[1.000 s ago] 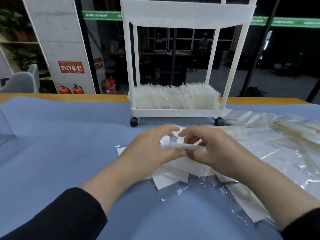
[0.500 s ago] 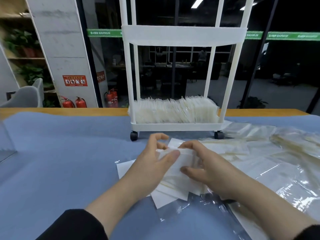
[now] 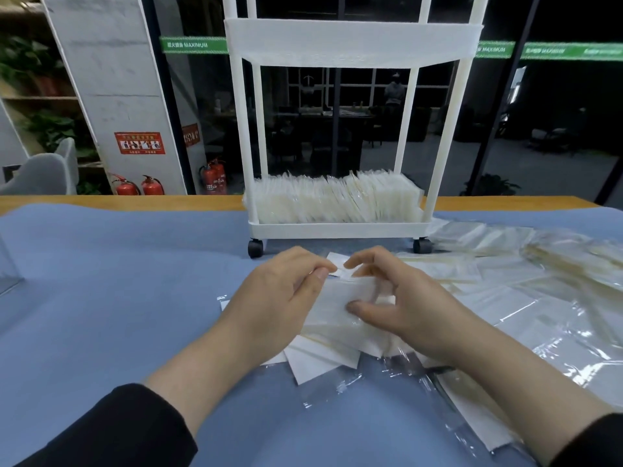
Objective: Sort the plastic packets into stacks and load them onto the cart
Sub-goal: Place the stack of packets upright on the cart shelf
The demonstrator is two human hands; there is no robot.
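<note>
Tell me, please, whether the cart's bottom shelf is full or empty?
Nearly full: the cart's bottom shelf holds upright packets packed side by side across almost its whole width.

Far past the hands, red fire extinguishers (image 3: 138,187) stand by a grey pillar (image 3: 114,82), beside dark windows (image 3: 556,112).

We see the counter (image 3: 505,201) edged in smooth pale wood, under a matt blue cloth (image 3: 101,281) with soft folds. The cart (image 3: 337,229) is matt white plastic on black casters (image 3: 255,248). The packets (image 3: 337,308) and loose wrappers (image 3: 556,332) are thin clear plastic film, glossy and crinkled, catching white glare.
</note>
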